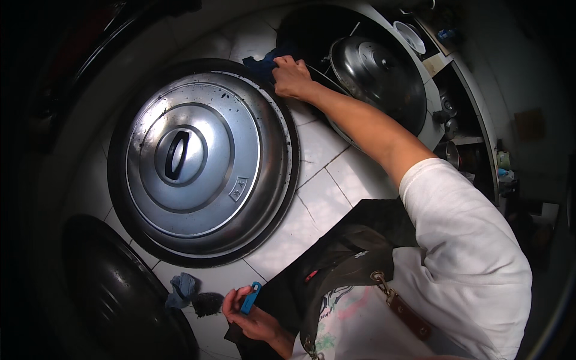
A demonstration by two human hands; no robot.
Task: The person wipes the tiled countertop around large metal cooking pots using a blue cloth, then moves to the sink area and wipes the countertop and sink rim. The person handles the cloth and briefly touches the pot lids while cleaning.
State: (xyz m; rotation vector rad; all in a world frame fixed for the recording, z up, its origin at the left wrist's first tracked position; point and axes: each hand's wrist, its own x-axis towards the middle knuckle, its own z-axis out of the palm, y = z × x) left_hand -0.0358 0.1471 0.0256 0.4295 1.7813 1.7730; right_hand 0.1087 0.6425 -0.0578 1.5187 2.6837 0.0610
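Note:
My right hand [291,77] reaches out with its fingers closed on a dark blue cloth [263,65]. The cloth lies at the far rim of a large wok, beside a second, dark wok [310,31]. A domed metal lid [202,180] with a black loop handle [177,155] covers the large wok. Dark specks mark the lid's far side. Low in front of me, my left hand [252,317] holds a small blue plastic tool [251,298], whose exact kind I cannot tell. Near that hand are a crumpled grey-blue cloth [182,289] and a black scouring pad [208,303].
White tiles [324,180] form the worktop around the woks. A smaller metal lid [369,67] rests tilted in the second wok. At lower left stands a big dark pan or wok [121,292]. A white bowl [409,37] and shelves with metal pots [450,128] line the right.

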